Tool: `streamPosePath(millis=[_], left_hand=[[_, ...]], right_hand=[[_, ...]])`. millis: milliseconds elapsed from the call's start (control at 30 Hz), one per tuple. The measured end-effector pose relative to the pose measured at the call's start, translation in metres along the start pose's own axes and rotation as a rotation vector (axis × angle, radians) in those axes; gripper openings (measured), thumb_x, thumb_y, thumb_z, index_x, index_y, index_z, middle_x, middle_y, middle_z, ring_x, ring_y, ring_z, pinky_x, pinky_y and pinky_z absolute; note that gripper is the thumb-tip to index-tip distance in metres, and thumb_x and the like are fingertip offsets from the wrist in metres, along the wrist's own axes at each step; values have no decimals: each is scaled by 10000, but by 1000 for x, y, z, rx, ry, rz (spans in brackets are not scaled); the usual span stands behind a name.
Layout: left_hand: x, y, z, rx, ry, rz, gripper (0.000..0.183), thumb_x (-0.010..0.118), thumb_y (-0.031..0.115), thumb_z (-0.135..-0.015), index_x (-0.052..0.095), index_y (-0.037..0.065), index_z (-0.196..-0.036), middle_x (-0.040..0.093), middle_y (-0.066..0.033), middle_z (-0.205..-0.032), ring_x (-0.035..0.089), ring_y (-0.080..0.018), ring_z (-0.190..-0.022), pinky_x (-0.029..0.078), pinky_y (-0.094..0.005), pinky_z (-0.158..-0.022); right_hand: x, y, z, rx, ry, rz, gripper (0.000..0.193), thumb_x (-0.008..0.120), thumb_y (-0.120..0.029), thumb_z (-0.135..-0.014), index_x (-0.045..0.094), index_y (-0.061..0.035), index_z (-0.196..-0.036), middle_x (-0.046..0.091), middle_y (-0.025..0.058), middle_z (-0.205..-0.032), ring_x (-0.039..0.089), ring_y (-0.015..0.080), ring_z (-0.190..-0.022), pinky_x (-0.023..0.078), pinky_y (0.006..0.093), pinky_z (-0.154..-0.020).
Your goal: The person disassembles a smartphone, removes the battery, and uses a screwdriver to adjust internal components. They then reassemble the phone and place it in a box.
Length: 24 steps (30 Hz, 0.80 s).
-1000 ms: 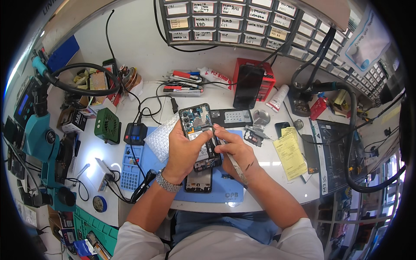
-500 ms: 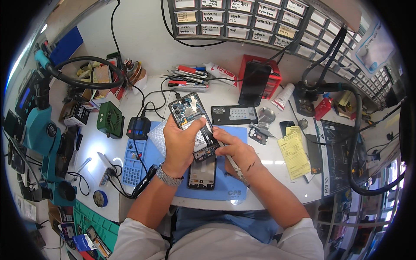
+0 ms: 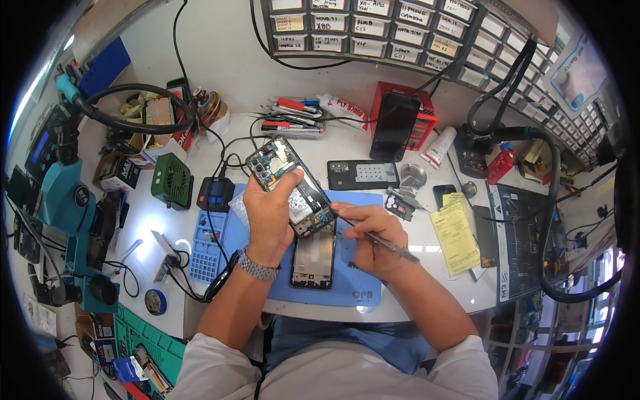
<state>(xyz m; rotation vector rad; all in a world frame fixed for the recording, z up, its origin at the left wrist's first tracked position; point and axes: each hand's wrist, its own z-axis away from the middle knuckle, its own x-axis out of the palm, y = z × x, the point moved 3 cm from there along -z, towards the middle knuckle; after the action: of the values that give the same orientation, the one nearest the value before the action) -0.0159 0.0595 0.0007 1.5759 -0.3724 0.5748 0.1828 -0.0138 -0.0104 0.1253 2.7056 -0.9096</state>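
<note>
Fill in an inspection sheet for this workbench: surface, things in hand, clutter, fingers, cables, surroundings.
Surface: white bench, blue mat near its front edge.
Things: opened phone, circuit board exposed, held raised and tilted; grey phone panel on the mat; dark back cover beyond it.
Clutter: pens, yellow papers, green fan.
Left fingers: gripping the opened phone.
Right fingers: holding a slim metal tool at the phone's lower end; contact unclear.
Cables: black cable against the wall; thick black hose curving at right.
Surroundings: labelled drawers above, teal microscope at left.
</note>
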Motion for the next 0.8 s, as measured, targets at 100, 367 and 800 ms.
streamPosePath(millis=[100, 367, 800], left_hand=[[5, 1, 3, -9, -52, -59, 198, 713, -50, -986, 657, -7, -1171, 768, -97, -1002, 799, -219, -802, 699, -376, -722], [25, 0, 26, -157, -313, -176, 375, 850, 5, -945, 681, 3, -1280, 791, -79, -1143, 762, -122, -980, 643, -300, -853], [28, 2, 29, -96, -365, -293, 441, 891, -11, -904, 683, -9, -1292, 789, -80, -1185, 754, -123, -1030, 633, -295, -914]], right_hand=[[1, 3, -5, -23, 242, -191, 242, 675, 39, -1060, 490, -25, -1202, 714, 294, -1323, 755, 398, -1261, 630, 411, -1025], [-7, 0, -14, 201, 408, -322, 243, 537, -112, -1168, 318, -45, -1249, 682, 320, -1263, 738, 446, -1236, 647, 523, -1072], [-4, -3, -17, 297, 450, -467, 219, 530, -17, -1150, 325, -6, -1226, 676, 288, -1222, 759, 397, -1204, 664, 451, -1055]])
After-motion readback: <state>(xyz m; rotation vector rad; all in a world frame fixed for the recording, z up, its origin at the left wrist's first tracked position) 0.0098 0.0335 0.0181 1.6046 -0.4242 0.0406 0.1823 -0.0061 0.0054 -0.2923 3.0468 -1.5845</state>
